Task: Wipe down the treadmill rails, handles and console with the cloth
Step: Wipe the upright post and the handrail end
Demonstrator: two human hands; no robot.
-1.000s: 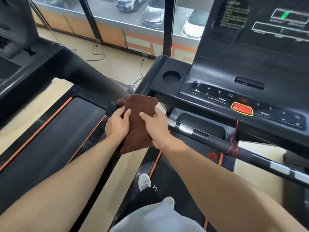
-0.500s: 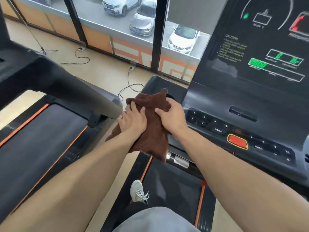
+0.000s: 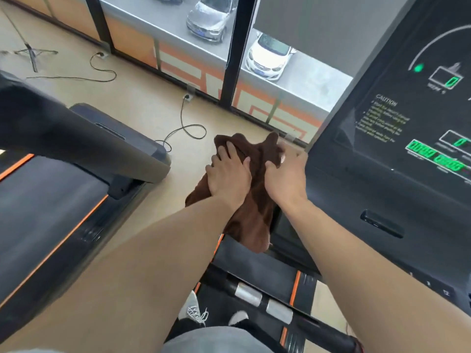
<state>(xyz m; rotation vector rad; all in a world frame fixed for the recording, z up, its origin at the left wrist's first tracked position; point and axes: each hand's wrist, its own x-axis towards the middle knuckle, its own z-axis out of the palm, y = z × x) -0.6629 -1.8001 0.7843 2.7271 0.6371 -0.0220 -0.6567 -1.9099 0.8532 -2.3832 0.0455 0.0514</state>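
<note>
A brown cloth (image 3: pixel 254 220) is draped over the left end of the black treadmill console (image 3: pixel 382 189), hiding that corner. My left hand (image 3: pixel 229 174) lies flat on the cloth with fingers spread, pressing it down. My right hand (image 3: pixel 285 174) grips the cloth's upper right part beside the console's lit display (image 3: pixel 433 154). A handlebar with silver grip sensors (image 3: pixel 262 300) runs below my arms. The cloth's lower end hangs loose over the belt area.
A second treadmill (image 3: pixel 63 200) stands to the left with its grey arm (image 3: pixel 107 143). Cables (image 3: pixel 183 128) and a tripod (image 3: pixel 30 52) lie on the beige floor ahead. A window wall with parked cars outside is at the far side. My shoes (image 3: pixel 193 314) show below.
Both hands have carried the cloth up from the handlebar to the console's left corner and farther forward along it. My view has tilted up toward the display.
</note>
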